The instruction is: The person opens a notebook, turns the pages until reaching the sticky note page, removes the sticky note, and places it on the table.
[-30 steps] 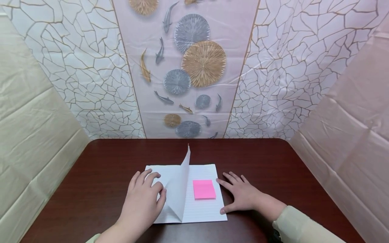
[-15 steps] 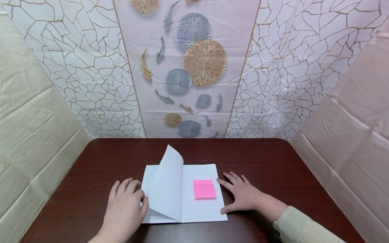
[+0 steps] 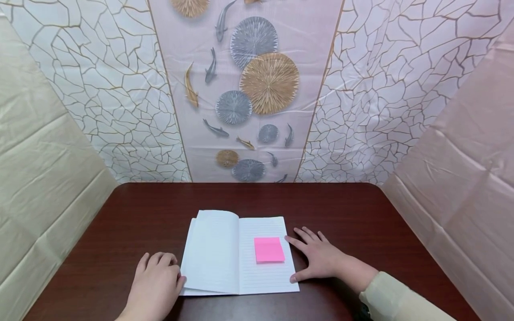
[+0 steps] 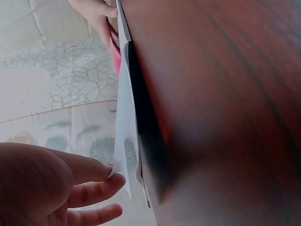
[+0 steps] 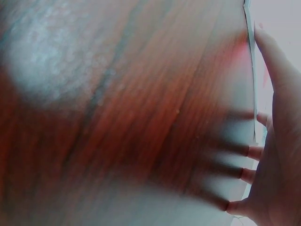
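An open notebook point(image 3: 263, 281) with lined white pages lies in the middle of the table. A pink sticky note pad point(image 3: 269, 250) sits on its right page. At the left edge my left hand point(image 3: 154, 283) pinches the outer lower corner of a page point(image 3: 213, 249) between thumb and finger; the left wrist view shows this page point(image 4: 123, 127) raised a little off the sheets below. My right hand point(image 3: 321, 256) is spread beside the notebook, its thumb and index fingertip at the right edge and the other fingers on the table.
The dark red-brown wooden table point(image 3: 341, 209) surrounds the notebook. A patterned cloth point(image 3: 241, 133) with fish and round leaf shapes hangs behind its far edge. Beige cloth walls point(image 3: 52, 178) stand at both sides.
My left hand has moved left and toward me, bringing the page from nearly upright over to the left side of the notebook. My right hand has stayed in place.
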{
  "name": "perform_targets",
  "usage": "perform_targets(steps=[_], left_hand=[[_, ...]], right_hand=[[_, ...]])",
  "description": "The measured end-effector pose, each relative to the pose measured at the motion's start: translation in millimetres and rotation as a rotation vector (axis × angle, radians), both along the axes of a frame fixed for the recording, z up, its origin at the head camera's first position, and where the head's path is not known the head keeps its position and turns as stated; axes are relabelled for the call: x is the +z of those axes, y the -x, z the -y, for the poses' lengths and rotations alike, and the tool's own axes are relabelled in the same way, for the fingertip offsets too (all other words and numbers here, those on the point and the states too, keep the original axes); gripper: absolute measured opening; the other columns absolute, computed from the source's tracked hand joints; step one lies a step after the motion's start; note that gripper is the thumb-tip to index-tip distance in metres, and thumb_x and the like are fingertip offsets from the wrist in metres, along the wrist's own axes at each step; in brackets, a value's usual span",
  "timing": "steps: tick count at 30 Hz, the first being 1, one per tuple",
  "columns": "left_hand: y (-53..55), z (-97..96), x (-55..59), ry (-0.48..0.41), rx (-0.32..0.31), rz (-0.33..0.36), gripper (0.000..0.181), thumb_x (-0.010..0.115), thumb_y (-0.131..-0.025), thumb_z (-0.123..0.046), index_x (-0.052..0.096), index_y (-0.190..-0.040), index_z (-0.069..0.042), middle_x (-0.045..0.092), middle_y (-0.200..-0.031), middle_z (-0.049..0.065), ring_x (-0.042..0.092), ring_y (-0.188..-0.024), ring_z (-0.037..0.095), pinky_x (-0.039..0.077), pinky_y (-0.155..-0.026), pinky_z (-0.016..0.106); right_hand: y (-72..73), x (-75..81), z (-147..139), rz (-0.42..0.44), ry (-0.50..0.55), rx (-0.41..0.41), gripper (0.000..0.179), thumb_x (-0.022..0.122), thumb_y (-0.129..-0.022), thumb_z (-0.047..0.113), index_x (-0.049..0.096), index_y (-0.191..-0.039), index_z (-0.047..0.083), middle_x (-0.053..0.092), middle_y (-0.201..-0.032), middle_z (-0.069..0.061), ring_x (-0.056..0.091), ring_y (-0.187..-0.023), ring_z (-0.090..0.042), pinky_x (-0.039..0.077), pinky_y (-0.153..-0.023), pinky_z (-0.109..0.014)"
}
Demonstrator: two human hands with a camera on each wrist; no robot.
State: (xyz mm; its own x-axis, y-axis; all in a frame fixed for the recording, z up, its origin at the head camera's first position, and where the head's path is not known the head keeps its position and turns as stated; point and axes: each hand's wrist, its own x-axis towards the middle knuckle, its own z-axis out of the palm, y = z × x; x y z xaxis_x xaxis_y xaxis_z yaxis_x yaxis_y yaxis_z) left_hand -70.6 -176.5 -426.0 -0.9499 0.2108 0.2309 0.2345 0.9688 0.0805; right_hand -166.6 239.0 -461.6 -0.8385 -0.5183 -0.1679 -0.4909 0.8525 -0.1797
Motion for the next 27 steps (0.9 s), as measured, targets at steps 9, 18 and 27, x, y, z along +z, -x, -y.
perform_targets(steps=[9, 18, 27], left_hand=[[0.1, 3.3, -7.9, 0.063, -0.011, 0.144, 0.027, 0.077, -0.081, -0.028, 0.06, -0.061, -0.022, 0.061, -0.096, 0.002, 0.056, -0.108, 0.037, 0.033, -0.102, 0.067], [3.1, 1.7, -16.3, 0.105, -0.025, 0.151, 0.025, 0.08, -0.078, -0.029, 0.065, -0.063, -0.015, 0.061, -0.092, 0.004, 0.057, -0.105, 0.039, 0.035, -0.1, 0.067], [4.1, 1.3, -18.1, 0.125, -0.018, 0.158, 0.023, 0.08, -0.078, -0.031, 0.068, -0.069, -0.014, 0.06, -0.091, 0.005, 0.057, -0.103, 0.039, 0.036, -0.098, 0.066]], right_hand=[[0.3, -1.6, 0.1, -0.015, -0.009, -0.002, 0.114, 0.055, -0.064, 0.092, 0.031, -0.156, 0.03, 0.027, -0.16, -0.013, 0.02, -0.147, -0.039, 0.021, -0.109, -0.07], [-0.2, 0.8, 0.7, 0.004, -0.001, 0.005, 0.113, 0.056, -0.066, 0.09, 0.031, -0.157, 0.029, 0.026, -0.16, -0.014, 0.02, -0.147, -0.04, 0.021, -0.109, -0.071], [0.9, -0.8, 0.0, -0.004, -0.005, 0.01, 0.113, 0.056, -0.066, 0.091, 0.03, -0.157, 0.029, 0.026, -0.16, -0.014, 0.019, -0.148, -0.039, 0.02, -0.108, -0.071]])
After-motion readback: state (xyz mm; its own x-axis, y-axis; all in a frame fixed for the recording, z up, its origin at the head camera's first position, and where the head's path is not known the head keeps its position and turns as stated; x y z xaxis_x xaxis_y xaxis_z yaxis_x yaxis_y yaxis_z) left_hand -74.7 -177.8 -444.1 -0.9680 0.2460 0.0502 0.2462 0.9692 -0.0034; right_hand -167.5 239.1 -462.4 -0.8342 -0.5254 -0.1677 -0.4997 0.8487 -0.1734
